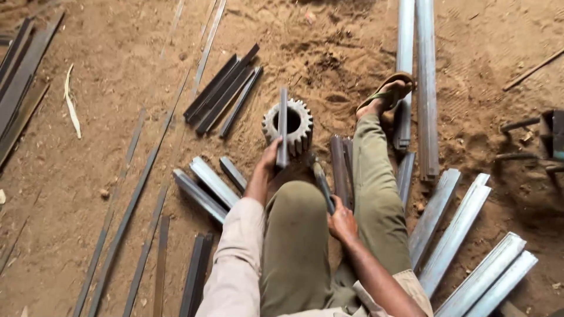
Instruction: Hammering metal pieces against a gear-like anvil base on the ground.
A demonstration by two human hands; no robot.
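I sit on sandy ground with my legs stretched forward. My left hand [269, 163] grips a short flat steel bar [282, 126] and holds it across the top of a large toothed gear [301, 130] that stands on the ground. My right hand [342, 222] is closed around the handle of a hammer [321, 179], whose head points toward the gear, between my knees. My right foot in a sandal [385, 94] rests on long steel angle pieces.
Dark short steel bars [223, 97] lie in a pile left of the gear. Shiny angle pieces [205, 185] lie near my left arm, more [464, 235] fan out at right. Long thin strips [126, 223] run along the ground at left. A dark metal object [552, 135] sits at the right edge.
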